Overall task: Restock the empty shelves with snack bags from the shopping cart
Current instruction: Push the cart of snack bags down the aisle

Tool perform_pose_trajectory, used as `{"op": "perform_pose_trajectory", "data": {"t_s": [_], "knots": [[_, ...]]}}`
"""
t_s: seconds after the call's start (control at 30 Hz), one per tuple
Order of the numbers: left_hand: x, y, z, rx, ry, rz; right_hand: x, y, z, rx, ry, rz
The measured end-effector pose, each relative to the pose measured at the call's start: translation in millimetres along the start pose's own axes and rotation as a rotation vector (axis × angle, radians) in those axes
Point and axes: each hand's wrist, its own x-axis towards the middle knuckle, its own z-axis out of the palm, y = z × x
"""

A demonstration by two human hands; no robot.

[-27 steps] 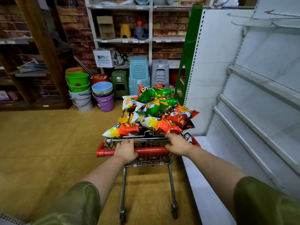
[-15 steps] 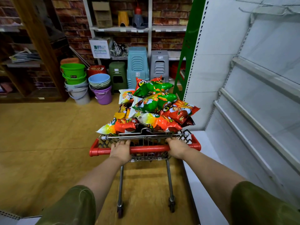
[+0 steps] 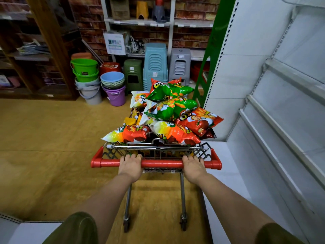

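Snack bags (image 3: 168, 118) heaped over the shopping cart (image 3: 156, 152) rim, white shelves (image 3: 274, 120) tight alongside, open floor (image 3: 52, 138) opposite; left hand (image 3: 131, 166) and right hand (image 3: 193, 167) both curled round the red handle (image 3: 161, 163).

Brick wall (image 3: 191, 35), tan floor (image 3: 44, 138), stacked buckets (image 3: 84, 66)

Cart (image 3: 156, 150), 12 o'clock: basket and frame were bright, shiny metal wire and tubing. Its handle (image 3: 161, 163) was smooth red plastic with a slight gloss.
Snack bags (image 3: 172, 110), 12 o'clock: glossy printed film, crinkled.
Shelves (image 3: 290, 103), 3 o'clock: looked like white painted metal, smooth, with a dull sheen.
Floor (image 3: 44, 138), 9 o'clock: yellow-brown, matt, mottled.
Buckets (image 3: 84, 66) and stools (image 3: 155, 62), 11 to 12 o'clock: smooth moulded plastic.
Wall (image 3: 88, 18), 11 o'clock: rough red brick.
Cabinet (image 3: 52, 41), 10 o'clock: dark wood.
Sleeves (image 3: 77, 228), 6 o'clock: olive cloth.
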Motion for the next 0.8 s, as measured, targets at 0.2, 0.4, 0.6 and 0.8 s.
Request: {"op": "perform_pose_trajectory", "data": {"t_s": [0.2,0.4,0.6,0.8], "knots": [[-22.3,0.8,4.2,-0.03,-0.025,-0.002,-25.8,-0.2,8.7,0.013,0.038,-0.022],[-63.3,3.1,11.5,-0.058,-0.02,-0.008,-67.9,-2.7,15.8,0.031,0.04,-0.033],[-119.6,3.7,19.4,-0.077,-0.03,0.008,-123.1,-9.9,28.3,0.038,0.043,-0.025],[-188.7,5.4,33.9,-0.082,-0.014,0.03,-191.2,-18.4,47.5,0.021,0.057,0.018]]}}
